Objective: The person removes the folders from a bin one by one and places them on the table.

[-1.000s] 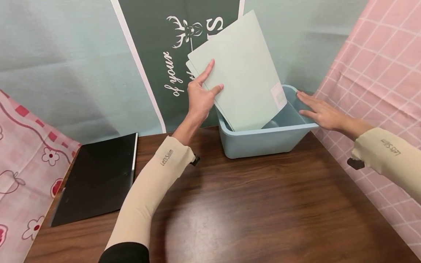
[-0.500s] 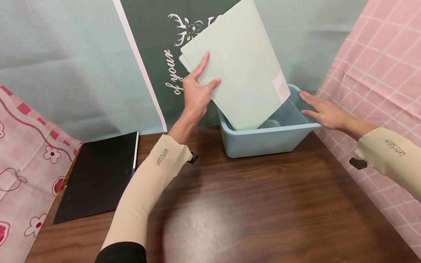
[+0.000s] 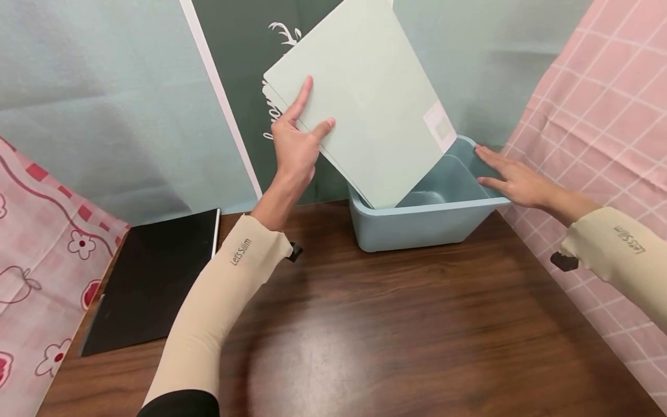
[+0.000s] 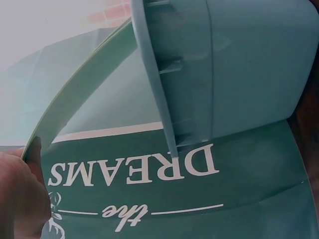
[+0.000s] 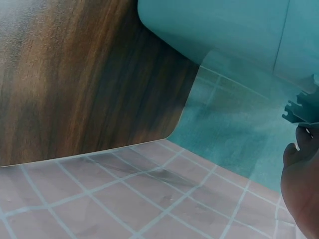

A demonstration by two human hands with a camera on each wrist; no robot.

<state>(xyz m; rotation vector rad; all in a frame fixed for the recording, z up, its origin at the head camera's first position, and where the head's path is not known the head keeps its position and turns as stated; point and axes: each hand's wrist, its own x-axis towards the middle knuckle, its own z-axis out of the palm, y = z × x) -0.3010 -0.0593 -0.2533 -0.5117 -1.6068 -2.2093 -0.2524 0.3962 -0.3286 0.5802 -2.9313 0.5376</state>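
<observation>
A pale green file folder (image 3: 359, 98) with a small label near its right edge is tilted above the blue plastic bin (image 3: 411, 229). My left hand (image 3: 297, 145) grips its left edge, thumb and index finger on the near face. At least one more layer shows behind that edge. The folder's lower corner dips behind the bin's front rim. In the left wrist view the folder (image 4: 82, 82) appears edge-on, slightly bowed. My right hand (image 3: 516, 176) holds the bin's right rim, thumb over the inside; its other fingers are partly hidden. The right wrist view shows fingertips under the rim.
A black flat folder or board (image 3: 151, 278) with a light edge strip lies on the left of the brown wooden table (image 3: 396, 324). A grey-green printed cloth (image 3: 104, 116) hangs behind, and pink patterned cloths (image 3: 615, 150) close off both sides.
My left hand has moved left and slightly up, drawing the folder with it. More of the bin's inside shows. My right hand stays on the rim, and the bin has barely shifted.
</observation>
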